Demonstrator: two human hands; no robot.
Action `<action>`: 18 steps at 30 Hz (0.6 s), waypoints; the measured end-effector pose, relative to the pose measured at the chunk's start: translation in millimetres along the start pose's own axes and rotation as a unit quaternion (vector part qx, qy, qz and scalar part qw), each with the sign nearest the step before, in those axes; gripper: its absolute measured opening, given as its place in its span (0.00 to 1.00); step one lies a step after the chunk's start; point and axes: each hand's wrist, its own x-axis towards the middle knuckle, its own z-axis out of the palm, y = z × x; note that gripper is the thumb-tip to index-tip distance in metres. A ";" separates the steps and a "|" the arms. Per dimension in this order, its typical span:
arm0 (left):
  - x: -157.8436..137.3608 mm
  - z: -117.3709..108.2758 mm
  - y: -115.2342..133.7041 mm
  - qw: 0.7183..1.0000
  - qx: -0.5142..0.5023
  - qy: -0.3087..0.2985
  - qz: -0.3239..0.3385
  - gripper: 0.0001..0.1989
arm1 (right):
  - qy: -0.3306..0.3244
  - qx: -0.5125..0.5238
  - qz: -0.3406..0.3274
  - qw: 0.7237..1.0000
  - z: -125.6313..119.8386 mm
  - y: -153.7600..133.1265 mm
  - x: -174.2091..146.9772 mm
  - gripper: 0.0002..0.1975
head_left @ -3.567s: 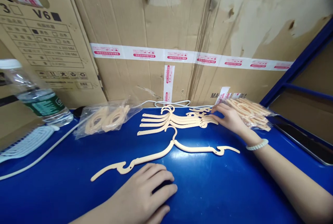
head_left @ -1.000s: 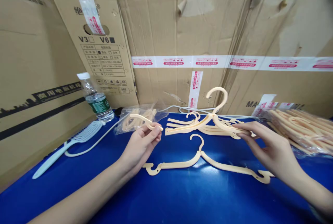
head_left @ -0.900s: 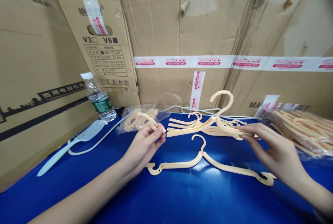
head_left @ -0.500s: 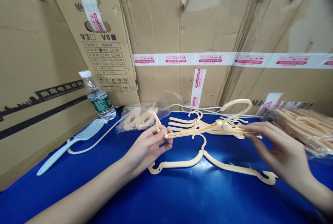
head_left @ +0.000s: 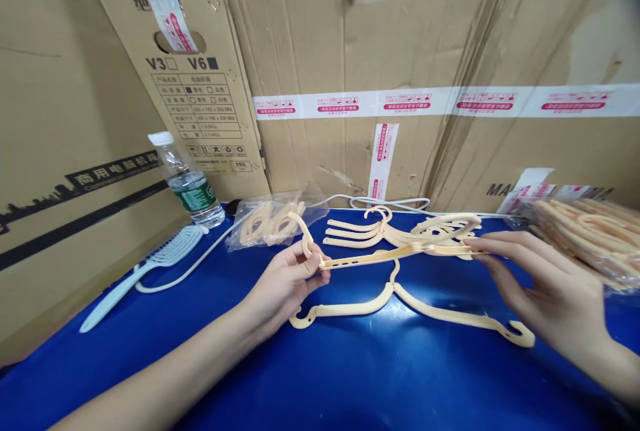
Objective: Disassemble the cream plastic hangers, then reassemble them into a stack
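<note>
A cream plastic clothes hanger (head_left: 373,257) is held up between my two hands, tipped so that its hook lies almost level. My left hand (head_left: 290,277) pinches one end, where a curved tip rises above the thumb. At the other end, my right hand (head_left: 535,284) grips an arm between thumb and fingertips. Below them, a second cream hanger (head_left: 355,309) lies spread on the blue table, its hook partly behind the held one. Farther back rests a group of similar hangers (head_left: 355,234), partly hidden by the held hanger and overlapping each other.
On the left are a water bottle (head_left: 195,194) and a pale hairbrush (head_left: 145,271). A clear bag (head_left: 270,221) holds cream parts. Bagged hangers (head_left: 595,237) lie at the right. A white cable (head_left: 185,276) runs along the back, before cardboard boxes (head_left: 320,37).
The held hanger has tipped, bringing its hook from raised to nearly level. Both hands keep their grip. The whole view has shifted slightly.
</note>
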 end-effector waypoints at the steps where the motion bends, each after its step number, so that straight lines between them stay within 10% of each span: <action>1: 0.4 -0.6 -0.9 1.000 0.003 0.009 0.006 0.17 | 0.000 -0.006 -0.011 1.000 -0.3 -1.0 -0.4 0.13; 18: 2.4 -3.4 -9.3 0.986 -0.020 0.149 0.075 0.09 | -0.102 -0.089 -0.091 0.987 -5.7 -9.5 -4.4 0.10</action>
